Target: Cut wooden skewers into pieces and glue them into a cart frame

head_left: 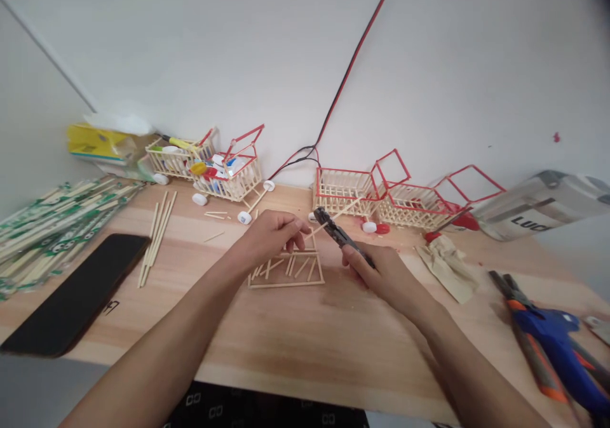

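Note:
My left hand (271, 234) is closed in a pinch on a thin wooden stick (333, 220) that slants up to the right. My right hand (381, 272) is wrapped round the handles of dark cutting pliers (333, 230), whose jaws sit at the stick. Beneath both hands a flat frame of wooden sticks (288, 272) lies on the wooden table (295, 339).
Small stick-built carts stand along the wall: two with coloured caps (229, 177), two with red rims (381, 196). Loose sticks (156, 237), a black phone (81, 291) and wrapped chopsticks (52, 221) lie left. A blue glue gun (562, 345), pliers and a silver case (543, 202) lie right.

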A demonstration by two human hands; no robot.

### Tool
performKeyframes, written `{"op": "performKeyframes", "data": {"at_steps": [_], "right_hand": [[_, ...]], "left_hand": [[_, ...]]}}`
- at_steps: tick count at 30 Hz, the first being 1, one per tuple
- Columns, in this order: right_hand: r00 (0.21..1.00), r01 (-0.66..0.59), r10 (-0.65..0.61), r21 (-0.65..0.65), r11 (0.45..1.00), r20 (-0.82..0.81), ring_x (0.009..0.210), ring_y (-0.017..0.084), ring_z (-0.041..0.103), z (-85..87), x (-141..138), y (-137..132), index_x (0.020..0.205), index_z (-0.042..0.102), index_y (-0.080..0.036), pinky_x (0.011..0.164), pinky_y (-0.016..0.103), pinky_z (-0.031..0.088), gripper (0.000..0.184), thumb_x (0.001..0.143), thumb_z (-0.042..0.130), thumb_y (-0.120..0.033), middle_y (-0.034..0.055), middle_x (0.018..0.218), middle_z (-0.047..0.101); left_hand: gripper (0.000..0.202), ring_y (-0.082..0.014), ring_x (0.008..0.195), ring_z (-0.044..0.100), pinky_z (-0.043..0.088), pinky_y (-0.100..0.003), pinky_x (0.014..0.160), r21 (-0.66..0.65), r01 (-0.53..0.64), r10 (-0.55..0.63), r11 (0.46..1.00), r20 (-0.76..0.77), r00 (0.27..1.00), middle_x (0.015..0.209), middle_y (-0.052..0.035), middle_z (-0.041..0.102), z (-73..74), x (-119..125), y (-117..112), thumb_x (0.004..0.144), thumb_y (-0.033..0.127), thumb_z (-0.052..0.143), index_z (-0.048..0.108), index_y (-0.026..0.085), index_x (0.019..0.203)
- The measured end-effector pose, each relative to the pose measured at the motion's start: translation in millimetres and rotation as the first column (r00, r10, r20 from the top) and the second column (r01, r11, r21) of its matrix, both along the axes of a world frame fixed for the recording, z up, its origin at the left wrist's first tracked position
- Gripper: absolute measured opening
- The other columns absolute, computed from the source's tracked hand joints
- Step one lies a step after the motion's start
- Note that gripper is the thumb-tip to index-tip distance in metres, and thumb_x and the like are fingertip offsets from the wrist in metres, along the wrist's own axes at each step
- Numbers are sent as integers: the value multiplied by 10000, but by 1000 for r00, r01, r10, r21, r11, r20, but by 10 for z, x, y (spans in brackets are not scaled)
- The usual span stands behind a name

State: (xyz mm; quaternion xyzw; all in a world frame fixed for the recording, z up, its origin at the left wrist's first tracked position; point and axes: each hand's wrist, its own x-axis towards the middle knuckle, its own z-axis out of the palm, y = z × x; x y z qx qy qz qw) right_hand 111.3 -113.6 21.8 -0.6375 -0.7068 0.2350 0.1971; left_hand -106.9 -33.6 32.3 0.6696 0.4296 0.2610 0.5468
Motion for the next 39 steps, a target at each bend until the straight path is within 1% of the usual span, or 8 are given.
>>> {"op": "performKeyframes", "data": {"at_steps": [4, 7, 12, 18, 23, 29, 34, 39], "right_hand": [[997, 77, -77, 0, 997, -24, 506, 141, 502, 7, 104, -6, 767, 610, -179, 498, 256, 344, 554, 925, 306, -614, 2, 555, 552], [989, 125, -125, -1, 992, -74, 521, 143, 521, 23, 143, -6, 761, 604, -182, 502, 255, 362, 550, 921, 310, -619, 12, 580, 575], [989, 122, -122, 5, 992, -80, 505, 141, 514, 36, 135, 2, 745, 596, -184, 486, 255, 358, 546, 917, 314, -618, 14, 564, 568], [990, 118, -117, 13, 993, -84, 501, 142, 514, 13, 129, 9, 753, 585, -184, 484, 255, 356, 538, 923, 310, -613, 10, 567, 567], [990, 108, -106, 16, 994, -96, 510, 135, 514, 3, 143, 4, 769, 590, -181, 497, 253, 361, 536, 930, 302, -603, 9, 585, 574], [995, -1, 0, -12, 1000, -104, 527, 139, 524, 46, 129, -31, 788, 597, -180, 509, 255, 365, 531, 936, 299, -593, 11, 592, 590], [996, -55, 52, -36, 998, -65, 520, 131, 513, 84, 127, -48, 714, 571, -191, 520, 254, 351, 532, 946, 298, -584, 0, 577, 578], [996, -87, 85, -76, 993, -27, 530, 133, 503, 90, 143, -55, 678, 547, -193, 519, 260, 329, 544, 945, 291, -592, -1, 581, 566]], "left_hand": [[177, -126, 599, 526, 361, -232, 580, 292, 102, -16, 951, -281, 960, 655, -30, 645, -66, 35, -67, 803, 260, 572, 664, 148, 703], [166, -176, 682, 563, 349, -265, 612, 415, 238, 17, 878, -524, 852, 703, -46, 654, -144, 66, -164, 795, 314, 601, 660, 173, 730], [231, -252, 798, 613, 390, -315, 663, 405, 386, 48, 829, -739, 672, 808, -111, 669, -227, 115, -291, 867, 328, 488, 644, 167, 811], [221, -279, 793, 627, 406, -345, 664, 414, 397, 68, 819, -757, 650, 834, -143, 679, -229, 148, -347, 848, 226, 436, 642, 148, 845], [142, -202, 708, 585, 365, -277, 604, 376, 204, 69, 904, -598, 798, 752, -75, 667, -51, 80, -270, 771, 237, 526, 647, 164, 771], [175, -89, 521, 454, 316, -208, 494, 35, 59, -53, 998, -154, 987, 612, 15, 576, 50, -51, -61, 742, 315, 606, 625, 143, 713], [202, -70, 600, 549, 387, -186, 548, -259, 138, -118, 956, 91, 989, 795, -40, 698, -15, -68, 13, 777, 337, 632, 626, 136, 758], [227, -109, 668, 659, 392, -181, 545, -387, 169, -109, 906, 174, 979, 766, -73, 727, -21, -32, -5, 794, 345, 654, 568, 137, 762]]}}
